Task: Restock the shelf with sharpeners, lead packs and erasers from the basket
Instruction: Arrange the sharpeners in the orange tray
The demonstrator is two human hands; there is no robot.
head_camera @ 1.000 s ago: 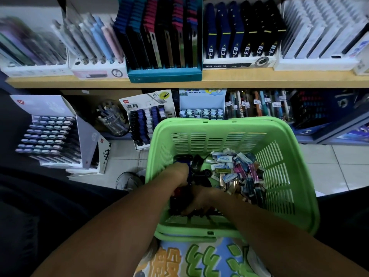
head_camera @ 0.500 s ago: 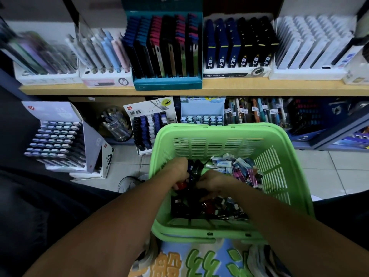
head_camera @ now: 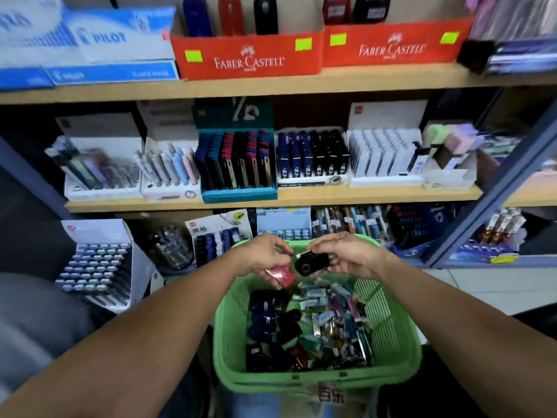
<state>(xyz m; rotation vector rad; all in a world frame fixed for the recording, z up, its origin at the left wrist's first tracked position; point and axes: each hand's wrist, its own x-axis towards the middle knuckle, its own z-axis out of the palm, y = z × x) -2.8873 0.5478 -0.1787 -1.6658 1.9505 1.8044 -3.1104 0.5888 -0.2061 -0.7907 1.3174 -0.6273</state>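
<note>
A green plastic basket (head_camera: 401,354) sits low in front of me, filled with dark sharpeners (head_camera: 271,315) on its left and small erasers and lead packs (head_camera: 334,321) on its right. Above the basket's far rim, my left hand (head_camera: 262,256) holds a red sharpener (head_camera: 283,277). Close beside it, my right hand (head_camera: 349,254) grips a black sharpener (head_camera: 312,262). Two orange display boxes (head_camera: 247,55) with upright sharpeners stand on the top shelf.
The wooden middle shelf (head_camera: 271,199) carries several display boxes of lead packs and pens, among them a teal one (head_camera: 238,167). Below are more display stands (head_camera: 96,263), a clear jar (head_camera: 171,245) and pen racks. Blue boxes (head_camera: 87,46) stand top left. A blue shelf post (head_camera: 494,188) slants at the right.
Both hands have come up out of the basket, each with a sharpener. My view has tilted upward, bringing the top shelf with the orange boxes into sight.
</note>
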